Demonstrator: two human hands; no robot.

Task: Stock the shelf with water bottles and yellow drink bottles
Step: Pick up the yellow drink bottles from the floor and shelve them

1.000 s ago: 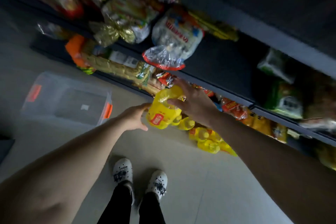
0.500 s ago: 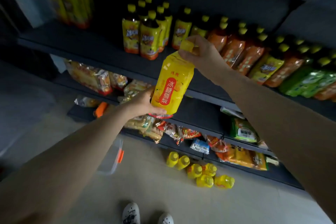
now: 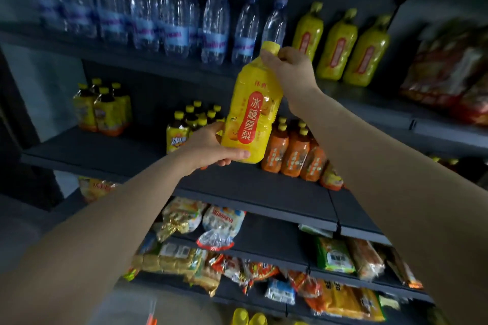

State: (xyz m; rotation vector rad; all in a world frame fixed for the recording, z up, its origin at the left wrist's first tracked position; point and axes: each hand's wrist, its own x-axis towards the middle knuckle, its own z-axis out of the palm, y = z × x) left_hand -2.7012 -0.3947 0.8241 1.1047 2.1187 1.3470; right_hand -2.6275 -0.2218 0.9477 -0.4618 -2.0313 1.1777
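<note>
Item: yellow drink bottle, qty 1, w/ red label, yellow cap. Both hands are holding it upright, slightly tilted, in the air in front of the shelving unit, overlapping the front edges of the top and 2nd shelves.

- Left hand: cupping the bottle's base from the left, thumb lying across the lower front.
- Right hand: fingers wrapping the neck just under the cap.

Top shelf:
- Shelved yellow bottles, qty 3, standing in a row toward the right end, same type as the held one.
- Water bottles, clear w/ blue labels, filling the left and middle part; blurred, approx. a dozen+, exact count can't tell.
- Red snack bags sitting at the far right end.

2nd shelf:
- Orange-label bottles, approx. 3 at the front, more behind.
- Yellow-label tea bottles, 2 clusters near the left end and middle; count unclear.

Lower shelves: mixed snack packets, uncounted.

Bottom edge of view: yellow caps, qty 2 showing.
</note>
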